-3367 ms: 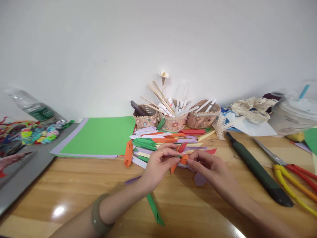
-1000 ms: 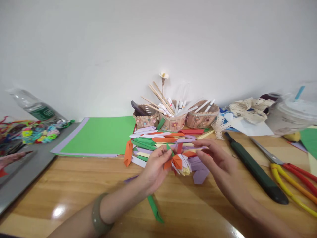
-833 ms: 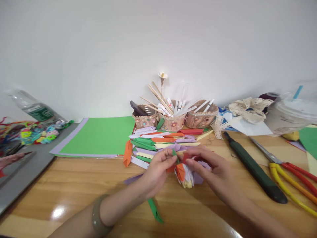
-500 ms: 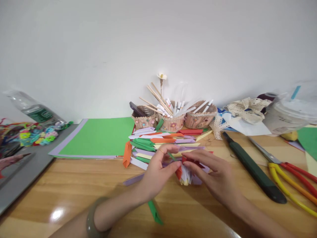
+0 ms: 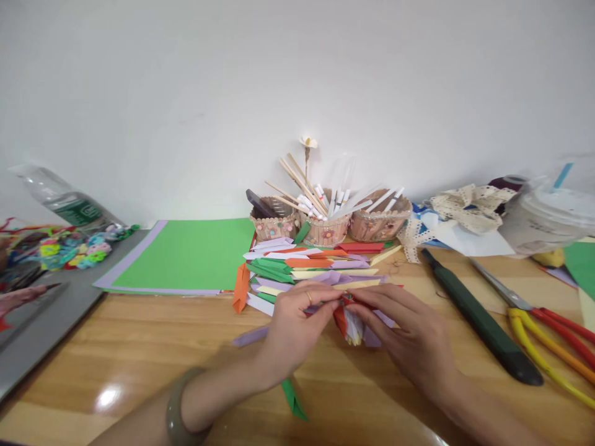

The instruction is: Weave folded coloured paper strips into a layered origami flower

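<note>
Both hands meet over a small cluster of folded paper pieces (image 5: 354,329), white, orange, red and lilac, fanned out below the fingertips. My left hand (image 5: 297,328), with a ring and a bangle, pinches at the cluster's upper left; fingers partly hide what it grips. From the right, my right hand (image 5: 409,328) has its thumb and fingers closed on a red folded paper piece (image 5: 349,300) at the top. Behind them lies a pile of folded paper strips (image 5: 272,270) in several colours. A green folded strip (image 5: 294,399) is below my left wrist.
Green and lilac paper sheets (image 5: 199,254) lie left, near a grey laptop-like slab (image 5: 60,328) and a bottle (image 5: 74,207). Decorated baskets (image 5: 328,234) with sticks and pens stand behind. To the right are a dark green cutter-like tool (image 5: 483,322), scissors (image 5: 525,316) and a lidded cup (image 5: 539,217).
My left fingers have moved right and closed in against my right fingertips at the cluster's top. The green strip seen between the left fingers before is now mostly hidden.
</note>
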Demonstrator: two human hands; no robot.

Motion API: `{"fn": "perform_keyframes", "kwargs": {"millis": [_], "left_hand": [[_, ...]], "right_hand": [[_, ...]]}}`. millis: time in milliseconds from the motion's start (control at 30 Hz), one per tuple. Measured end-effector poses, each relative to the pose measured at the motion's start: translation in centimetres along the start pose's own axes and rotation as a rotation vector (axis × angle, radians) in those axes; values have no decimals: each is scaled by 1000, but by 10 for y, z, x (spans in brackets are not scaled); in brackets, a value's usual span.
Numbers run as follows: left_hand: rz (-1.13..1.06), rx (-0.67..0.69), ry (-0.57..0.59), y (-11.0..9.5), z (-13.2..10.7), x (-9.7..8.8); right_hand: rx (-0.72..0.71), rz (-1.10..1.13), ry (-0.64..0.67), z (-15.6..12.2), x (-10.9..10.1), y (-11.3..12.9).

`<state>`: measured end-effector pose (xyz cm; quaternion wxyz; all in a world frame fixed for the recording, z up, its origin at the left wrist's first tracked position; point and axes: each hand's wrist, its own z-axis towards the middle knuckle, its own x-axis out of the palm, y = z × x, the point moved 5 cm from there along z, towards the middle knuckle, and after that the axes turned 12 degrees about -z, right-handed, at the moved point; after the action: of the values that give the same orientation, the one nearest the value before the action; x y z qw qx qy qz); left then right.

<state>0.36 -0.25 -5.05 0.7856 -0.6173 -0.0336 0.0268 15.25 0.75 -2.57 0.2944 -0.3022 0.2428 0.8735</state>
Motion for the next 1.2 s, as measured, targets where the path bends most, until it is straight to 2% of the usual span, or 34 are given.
{"fn": "perform_keyframes", "kwargs": {"millis": [167, 367, 567, 800, 933, 1200], "left_hand": [[7, 87, 16, -5, -3, 0], [17, 106, 13, -7, -5, 2], [21, 68, -5, -3, -5, 0], [-54, -48, -37, 3, -7, -1], [-41, -7, -22, 0, -7, 0], [26, 123, 2, -5, -9, 0]], "right_hand": [[17, -67, -6, -2, 0, -2], [14, -120, -31, -2, 0, -4], [4, -101, -27, -4, 0, 0], [40, -69, -10, -3, -1, 2], [52, -60, 3, -2, -1, 3], [-69, -158, -37, -5, -2, 6]]}}
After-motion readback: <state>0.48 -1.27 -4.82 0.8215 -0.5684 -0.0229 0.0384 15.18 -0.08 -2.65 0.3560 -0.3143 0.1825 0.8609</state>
